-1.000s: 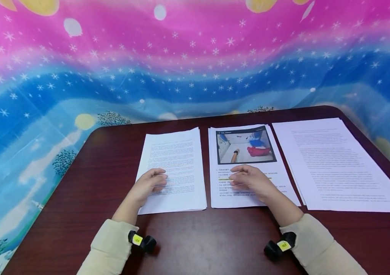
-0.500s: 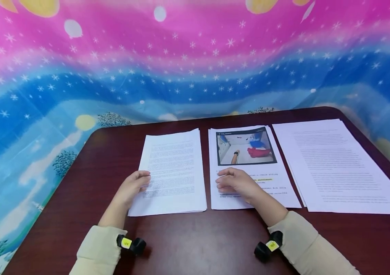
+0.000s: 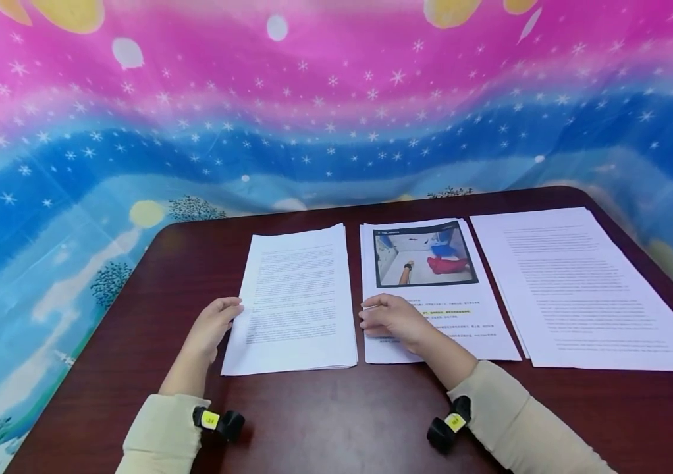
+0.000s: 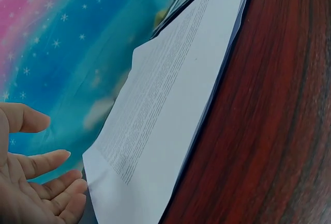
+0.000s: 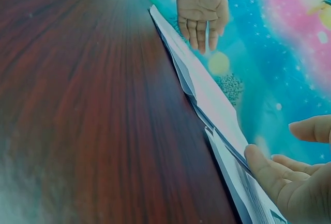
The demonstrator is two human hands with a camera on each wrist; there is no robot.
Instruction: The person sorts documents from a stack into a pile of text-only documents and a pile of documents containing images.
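Note:
Three stacks of printed paper lie side by side on a dark wood table. At the outer edge of the left stack (image 3: 295, 296), my left hand (image 3: 209, 329) has its fingertips close to the paper. In the left wrist view the fingers (image 4: 49, 163) are spread and loosely extended, the thumb apart from them. My right hand (image 3: 392, 322) is over the left side of the middle stack (image 3: 455, 349), covering some of its text. The right wrist view shows its fingers (image 5: 264, 169) loosely extended beside the left and middle stacks. Neither hand grips anything.
The right stack (image 3: 585, 283) reaches toward the table's right side. A colour photo (image 3: 422, 257) fills the top of the middle stack's upper sheet. Behind the table (image 3: 313, 421) hangs a pink and blue snowflake cloth (image 3: 336, 99). Black cameras (image 3: 443, 434) are strapped to both wrists.
Both hands have moved left: the left from over the left stack to its outer edge, the right across the middle stack to its left side. The papers lie as before.

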